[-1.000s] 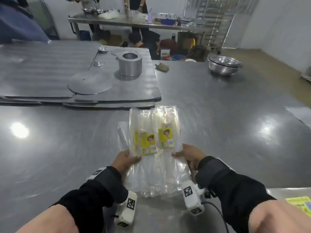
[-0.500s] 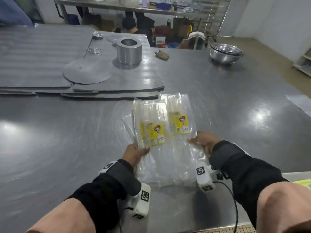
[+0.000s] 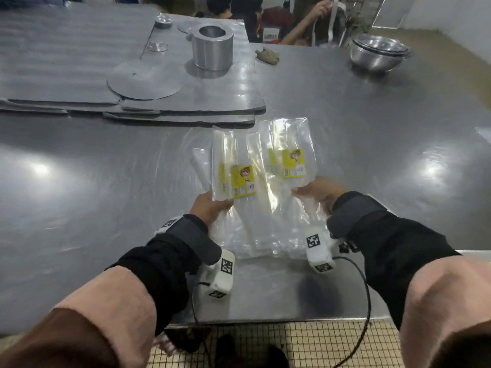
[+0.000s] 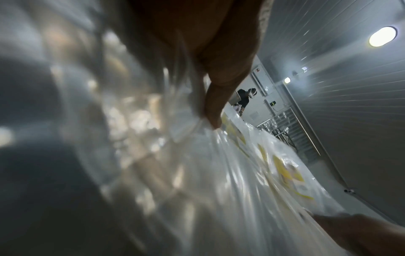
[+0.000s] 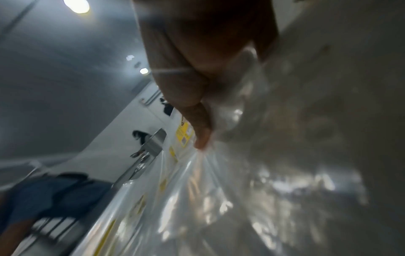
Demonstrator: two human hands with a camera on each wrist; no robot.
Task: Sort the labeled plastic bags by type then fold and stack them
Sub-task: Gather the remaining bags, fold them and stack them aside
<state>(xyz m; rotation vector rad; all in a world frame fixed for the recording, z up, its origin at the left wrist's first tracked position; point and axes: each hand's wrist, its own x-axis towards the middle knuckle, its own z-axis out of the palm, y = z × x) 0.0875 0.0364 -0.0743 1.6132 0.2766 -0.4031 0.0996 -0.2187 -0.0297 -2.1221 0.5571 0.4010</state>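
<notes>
My left hand (image 3: pixel 210 205) pinches the left bundle of labeled plastic bags (image 3: pixel 233 166), thumb on top; my right hand (image 3: pixel 318 192) pinches the right bundle (image 3: pixel 289 152), both over the steel table (image 3: pixel 372 155). I'd draw them apart slowly, low and level, so the slippery film doesn't fan out, checking that the yellow labels (image 3: pixel 243 181) match.

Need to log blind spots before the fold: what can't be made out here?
- Label print: head view, too small.
- Bag count: head view, clear layers overlap.
- Left hand fingers: under the bags; left wrist view blurred.
- Right hand fingers: the same; right wrist view blurred.
</notes>
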